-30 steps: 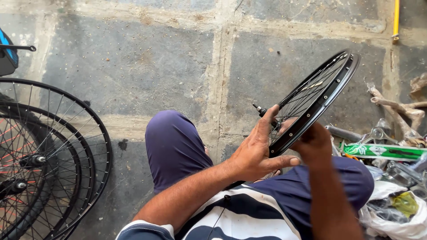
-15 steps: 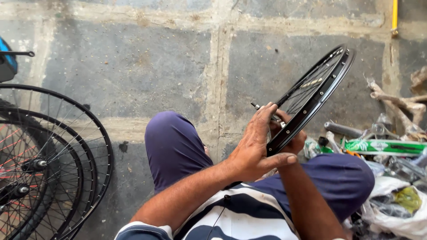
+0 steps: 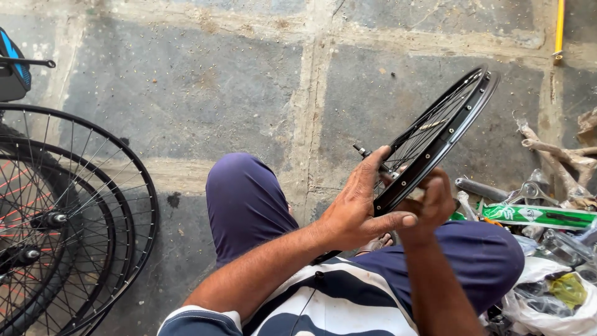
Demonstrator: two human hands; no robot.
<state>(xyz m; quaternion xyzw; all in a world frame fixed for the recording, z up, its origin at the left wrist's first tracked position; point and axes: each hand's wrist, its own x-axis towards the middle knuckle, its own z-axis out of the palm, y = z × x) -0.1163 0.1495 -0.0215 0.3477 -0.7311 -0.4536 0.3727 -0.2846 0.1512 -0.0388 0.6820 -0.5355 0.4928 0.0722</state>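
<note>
Seated on a stone floor (image 3: 186, 81), a person's left hand (image 3: 357, 208) and right hand (image 3: 432, 202) both grip one black wheel rim (image 3: 451, 127), with three spoked wheels (image 3: 68, 218) stacked nearby.

The person wears a short-sleeved shirt (image 3: 336, 305) with broad navy and white stripes. The trousers (image 3: 249, 199) are plain dark purple-blue. Both forearms are bare, and a thin dark cord (image 3: 311, 292) hangs down the shirt front.
</note>
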